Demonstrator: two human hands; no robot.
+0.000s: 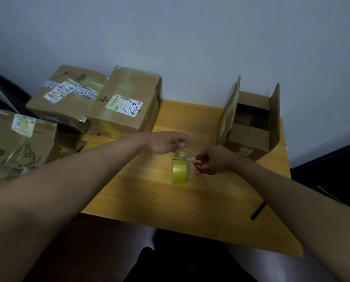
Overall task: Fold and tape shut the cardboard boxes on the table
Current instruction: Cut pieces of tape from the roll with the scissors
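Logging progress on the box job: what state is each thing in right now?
Open box: flaps up, untaped.
Labelled box: closed, taped.
Tape roll: on edge, strip pulled up.
Scissors: blades at the strip.
Left hand: pinching strip.
Right hand: holding scissors.

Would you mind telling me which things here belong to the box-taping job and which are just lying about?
Part of the job:
- tape roll, standing on the table
- tape end pinched by the left hand
- red scissors in the right hand
- open box, flaps up
- closed boxes at the left

Lying about:
- black stick at the table's near right edge
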